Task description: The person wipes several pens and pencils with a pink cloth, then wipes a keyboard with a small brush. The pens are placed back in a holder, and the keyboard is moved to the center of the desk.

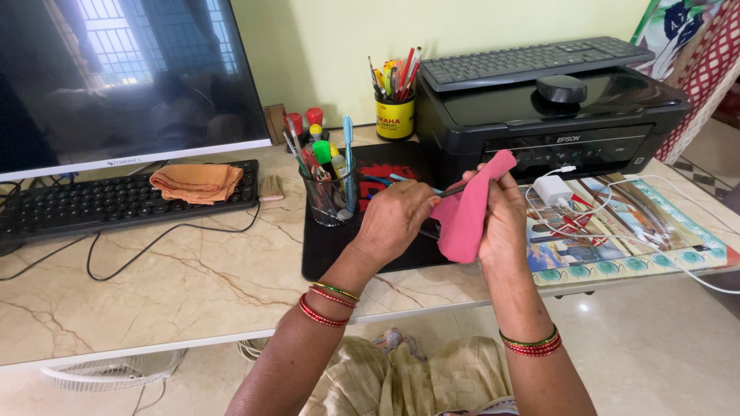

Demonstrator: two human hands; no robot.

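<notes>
We see the left hand (pixel 397 219) pinching a thin dark pen (pixel 451 191) whose tip goes into the pink cloth (pixel 468 208). The right hand (pixel 505 223) is closed around that cloth from its 3 o'clock side, above the black mat (pixel 331 246). A clear pen cup (pixel 330 196) stands at the left hand's 10 o'clock.

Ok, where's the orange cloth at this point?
In the head view the orange cloth lies folded on the right end of the black keyboard, left of both hands, just below the monitor.
</notes>
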